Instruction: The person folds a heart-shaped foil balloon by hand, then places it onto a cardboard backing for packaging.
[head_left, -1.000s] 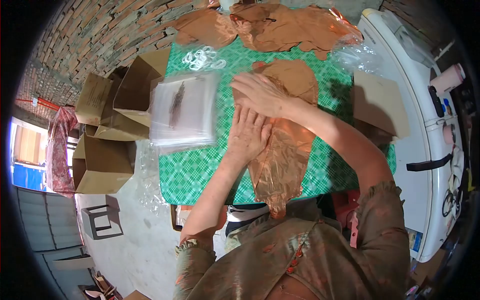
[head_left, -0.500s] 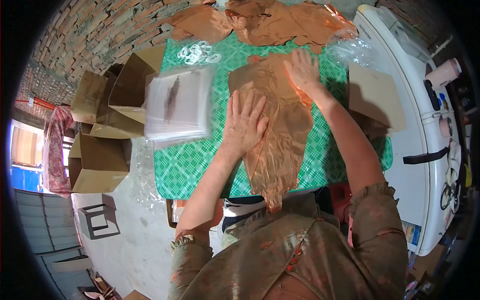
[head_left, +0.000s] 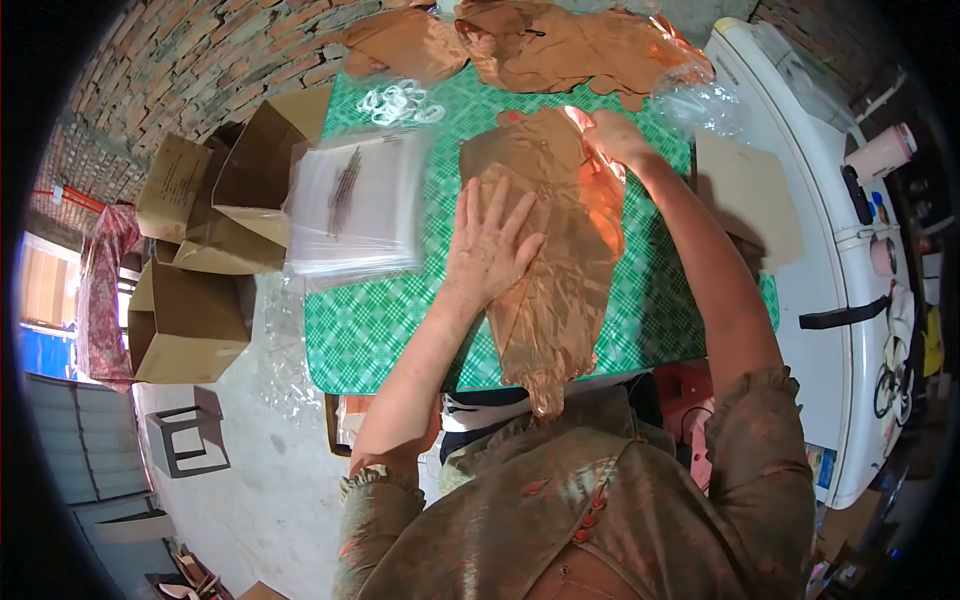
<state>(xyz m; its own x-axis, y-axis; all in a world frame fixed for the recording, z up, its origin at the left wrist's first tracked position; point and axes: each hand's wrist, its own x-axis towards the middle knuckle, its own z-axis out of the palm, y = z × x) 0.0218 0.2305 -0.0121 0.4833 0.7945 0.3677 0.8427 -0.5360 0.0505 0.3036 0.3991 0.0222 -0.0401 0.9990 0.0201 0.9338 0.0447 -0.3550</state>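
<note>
A shiny copper-coloured foil sheet [head_left: 560,270] lies lengthwise on the green checked tablecloth [head_left: 350,345], its narrow end hanging over the near edge. My left hand [head_left: 490,240] rests flat on the left part of the foil with its fingers spread. At the foil's upper right edge, my right hand [head_left: 615,138] has its fingers curled round the edge, which is lifted and catches the light. To the left of the foil is a stack of clear plastic bags [head_left: 360,205]. White rings or ties [head_left: 402,102] lie in a small pile above the stack.
More copper foil pieces [head_left: 560,50] cover the table's far end. Crumpled clear plastic [head_left: 700,100] and a cardboard piece [head_left: 745,195] are at the right, beside a white appliance [head_left: 810,250]. Open cardboard boxes [head_left: 195,315] stand at the left, near a grey stool [head_left: 185,440].
My right hand has gone from lying flat with spread fingers to gripping the foil's right edge, which is now raised and folded slightly inward. My left hand has stayed in place.
</note>
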